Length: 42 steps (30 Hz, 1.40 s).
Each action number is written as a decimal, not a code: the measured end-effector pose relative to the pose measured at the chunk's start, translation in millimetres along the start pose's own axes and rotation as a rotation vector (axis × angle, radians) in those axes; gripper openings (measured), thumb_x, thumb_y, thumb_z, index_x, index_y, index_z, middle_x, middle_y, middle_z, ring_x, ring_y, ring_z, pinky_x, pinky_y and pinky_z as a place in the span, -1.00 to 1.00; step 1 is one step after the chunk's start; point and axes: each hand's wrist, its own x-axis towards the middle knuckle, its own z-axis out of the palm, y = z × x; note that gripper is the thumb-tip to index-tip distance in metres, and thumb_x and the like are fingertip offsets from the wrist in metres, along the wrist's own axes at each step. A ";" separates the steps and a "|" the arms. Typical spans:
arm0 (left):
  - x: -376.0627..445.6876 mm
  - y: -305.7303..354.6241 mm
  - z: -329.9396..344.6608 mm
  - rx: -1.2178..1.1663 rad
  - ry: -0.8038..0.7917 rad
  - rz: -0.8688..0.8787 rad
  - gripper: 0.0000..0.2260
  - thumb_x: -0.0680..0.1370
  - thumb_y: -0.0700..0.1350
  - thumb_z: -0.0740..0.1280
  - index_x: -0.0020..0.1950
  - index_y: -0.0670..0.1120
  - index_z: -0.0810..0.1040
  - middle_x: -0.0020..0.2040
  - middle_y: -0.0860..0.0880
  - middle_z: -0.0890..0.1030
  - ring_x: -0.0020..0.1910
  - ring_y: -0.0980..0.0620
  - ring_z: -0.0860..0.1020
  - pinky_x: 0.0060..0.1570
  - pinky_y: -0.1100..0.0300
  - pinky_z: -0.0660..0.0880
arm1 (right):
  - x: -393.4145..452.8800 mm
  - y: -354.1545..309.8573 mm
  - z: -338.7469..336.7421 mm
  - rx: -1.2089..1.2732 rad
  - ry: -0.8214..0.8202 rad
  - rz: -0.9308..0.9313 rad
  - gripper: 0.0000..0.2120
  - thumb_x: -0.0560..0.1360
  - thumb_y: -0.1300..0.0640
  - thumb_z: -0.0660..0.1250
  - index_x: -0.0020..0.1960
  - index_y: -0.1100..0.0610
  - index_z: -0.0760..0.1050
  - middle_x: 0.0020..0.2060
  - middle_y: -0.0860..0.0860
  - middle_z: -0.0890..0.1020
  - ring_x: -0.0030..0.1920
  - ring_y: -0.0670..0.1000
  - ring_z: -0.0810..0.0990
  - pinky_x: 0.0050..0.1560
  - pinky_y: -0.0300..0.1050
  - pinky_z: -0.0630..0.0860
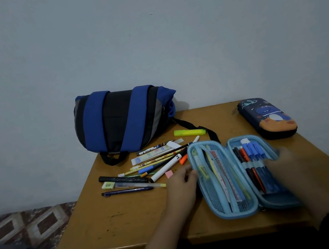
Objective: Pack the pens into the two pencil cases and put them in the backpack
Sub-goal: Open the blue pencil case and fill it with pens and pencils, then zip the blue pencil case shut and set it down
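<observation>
A light-blue pencil case [222, 207] lies unzipped and spread flat at the table's front right. Its left half holds rulers and a yellow pen, and its right half holds several pens under elastic loops. My left hand [181, 186] holds the case's left rim with curled fingers. My right hand [290, 165], blurred, lies over the right half with its fingers on the pens. A second pencil case [268, 117], dark blue with a cartoon print, lies zipped shut at the back right. The blue and black backpack [123, 118] lies at the back left. Loose pens [144, 167] are scattered in front of it.
A yellow highlighter [189, 132] lies beside the backpack's black strap [194, 125]. A green eraser [108, 185] and a pink eraser [169, 174] lie among the pens. The wooden table [118, 222] stands against a plain wall, with patterned floor to its left.
</observation>
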 end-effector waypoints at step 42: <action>-2.0 1.8 -6.3 -0.141 -0.071 0.004 -0.70 0.67 -0.08 0.11 0.35 0.15 0.46 0.21 0.23 0.55 0.24 0.25 0.47 0.24 0.24 0.40 | -30.7 -28.7 33.7 0.627 -0.488 -0.016 -0.51 0.54 0.05 0.31 0.42 0.11 0.34 0.31 0.08 0.46 0.21 0.13 0.50 0.25 0.13 0.46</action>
